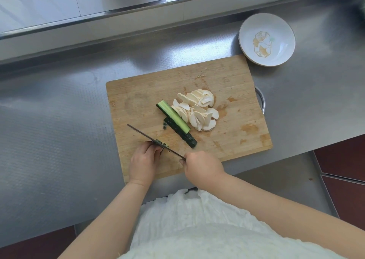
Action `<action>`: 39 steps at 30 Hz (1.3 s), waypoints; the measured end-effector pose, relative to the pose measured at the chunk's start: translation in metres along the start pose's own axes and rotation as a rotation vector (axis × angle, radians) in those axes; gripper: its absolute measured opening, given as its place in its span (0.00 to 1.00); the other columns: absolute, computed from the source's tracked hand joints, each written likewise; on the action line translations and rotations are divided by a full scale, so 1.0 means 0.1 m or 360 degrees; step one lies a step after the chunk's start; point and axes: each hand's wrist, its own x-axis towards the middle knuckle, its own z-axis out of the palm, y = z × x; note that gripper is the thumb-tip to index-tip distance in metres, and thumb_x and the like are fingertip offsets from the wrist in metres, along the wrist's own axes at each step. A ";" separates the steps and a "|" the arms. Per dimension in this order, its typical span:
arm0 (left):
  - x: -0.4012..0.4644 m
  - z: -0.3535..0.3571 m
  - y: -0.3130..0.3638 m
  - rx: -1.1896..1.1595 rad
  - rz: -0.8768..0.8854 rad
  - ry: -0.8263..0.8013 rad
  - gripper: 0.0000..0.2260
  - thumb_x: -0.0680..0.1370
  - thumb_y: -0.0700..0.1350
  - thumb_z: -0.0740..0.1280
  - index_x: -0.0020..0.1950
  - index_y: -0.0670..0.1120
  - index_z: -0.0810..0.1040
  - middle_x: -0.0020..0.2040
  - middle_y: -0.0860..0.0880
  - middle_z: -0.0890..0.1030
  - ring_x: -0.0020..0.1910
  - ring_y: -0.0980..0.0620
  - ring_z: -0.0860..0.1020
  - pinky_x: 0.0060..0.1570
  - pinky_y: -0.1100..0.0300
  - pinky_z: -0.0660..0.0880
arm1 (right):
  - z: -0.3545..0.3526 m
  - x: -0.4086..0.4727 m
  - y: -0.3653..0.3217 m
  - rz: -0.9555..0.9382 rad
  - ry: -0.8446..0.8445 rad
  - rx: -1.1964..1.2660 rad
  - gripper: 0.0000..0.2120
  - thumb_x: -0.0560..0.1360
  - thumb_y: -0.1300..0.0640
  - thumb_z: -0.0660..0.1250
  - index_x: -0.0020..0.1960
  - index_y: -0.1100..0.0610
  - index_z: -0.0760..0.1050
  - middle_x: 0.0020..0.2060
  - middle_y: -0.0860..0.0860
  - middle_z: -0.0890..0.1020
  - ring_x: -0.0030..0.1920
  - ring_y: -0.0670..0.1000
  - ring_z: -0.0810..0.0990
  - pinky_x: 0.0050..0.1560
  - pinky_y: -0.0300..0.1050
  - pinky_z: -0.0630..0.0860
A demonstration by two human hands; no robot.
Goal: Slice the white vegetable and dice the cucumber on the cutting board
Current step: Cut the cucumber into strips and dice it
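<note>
The left hand (143, 160) pins a wet, likely slippery cucumber strip (161, 144) with curled fingers beside the blade, while the right hand (199, 165) grips the knife (150, 139) handle

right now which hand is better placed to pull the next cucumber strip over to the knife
Left. The left hand only steadies cucumber bits against the blade, while the right hand grips the knife handle. The cucumber strips lie just beyond the blade on the cutting board.

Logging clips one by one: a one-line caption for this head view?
Right hand holds knife, left hand steadies cucumber piece on cutting board.
</note>
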 end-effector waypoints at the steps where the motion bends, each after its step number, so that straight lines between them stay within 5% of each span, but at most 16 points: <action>1: 0.00 0.00 0.00 0.0001 -0.0004 0.0008 0.07 0.67 0.33 0.76 0.41 0.40 0.82 0.40 0.43 0.81 0.37 0.41 0.79 0.35 0.55 0.76 | -0.01 0.00 -0.01 -0.0005 -0.0003 -0.0013 0.10 0.80 0.53 0.57 0.51 0.56 0.75 0.30 0.50 0.69 0.32 0.55 0.71 0.24 0.40 0.58; 11: 0.00 -0.01 -0.01 -0.0014 0.0001 0.0009 0.05 0.68 0.34 0.76 0.40 0.39 0.82 0.38 0.42 0.80 0.35 0.41 0.77 0.32 0.54 0.75 | 0.00 0.08 -0.07 0.0134 -0.0151 -0.0036 0.07 0.76 0.61 0.58 0.48 0.56 0.75 0.34 0.52 0.74 0.33 0.55 0.70 0.27 0.40 0.61; 19: -0.09 -0.05 -0.04 -0.0015 0.0017 0.0030 0.04 0.71 0.34 0.74 0.42 0.39 0.80 0.41 0.44 0.78 0.39 0.45 0.75 0.34 0.54 0.73 | 0.01 0.12 0.07 0.0311 -0.0153 0.0383 0.17 0.79 0.43 0.56 0.38 0.53 0.68 0.32 0.50 0.74 0.32 0.51 0.73 0.27 0.42 0.66; 24: -0.11 -0.07 -0.06 0.0003 0.0053 0.0001 0.05 0.69 0.33 0.75 0.42 0.37 0.81 0.39 0.42 0.79 0.37 0.43 0.76 0.32 0.53 0.74 | -0.01 0.07 0.05 0.0146 -0.0044 0.0158 0.14 0.80 0.47 0.55 0.49 0.55 0.75 0.31 0.50 0.73 0.33 0.54 0.74 0.27 0.41 0.67; 30: -0.10 -0.07 -0.03 0.0074 0.0045 0.0040 0.07 0.66 0.33 0.77 0.41 0.39 0.81 0.38 0.43 0.80 0.36 0.42 0.77 0.31 0.59 0.72 | 0.07 -0.06 -0.05 -0.0002 -0.0042 -0.0059 0.09 0.80 0.54 0.56 0.52 0.53 0.75 0.31 0.49 0.72 0.32 0.54 0.72 0.25 0.40 0.59; 39: -0.10 -0.04 -0.08 0.0080 0.0087 0.0054 0.06 0.67 0.35 0.77 0.40 0.39 0.81 0.38 0.43 0.80 0.35 0.43 0.78 0.31 0.58 0.72 | 0.08 -0.01 -0.12 0.0091 -0.0147 -0.0075 0.08 0.79 0.59 0.58 0.51 0.55 0.76 0.33 0.51 0.73 0.35 0.56 0.74 0.28 0.41 0.64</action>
